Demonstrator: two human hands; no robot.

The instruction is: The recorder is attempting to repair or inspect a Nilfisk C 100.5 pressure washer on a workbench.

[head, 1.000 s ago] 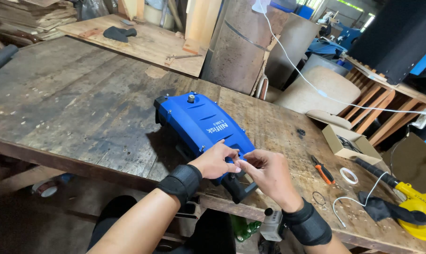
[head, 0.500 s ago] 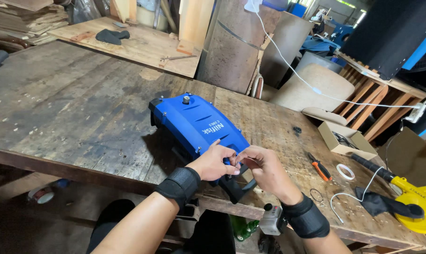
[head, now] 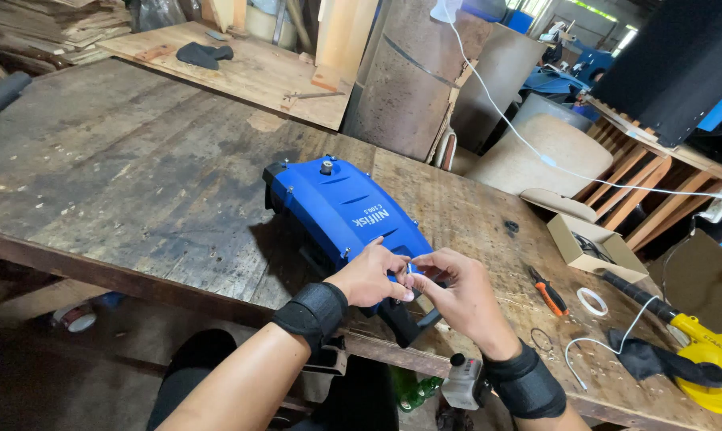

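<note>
The blue machine housing lies flat on the worn wooden desk, its near end at the desk's front edge, where it lay a second ago. Both hands have stayed at that near end. The left hand rests on the housing with a narrow grip, thumb and forefinger pinched on a small pale part. The right hand meets it from the other side, its fingertips closed on the same part; a second ago the fingers sat slightly further apart. An orange-handled tool and a tape roll lie to the right, unmoved.
</note>
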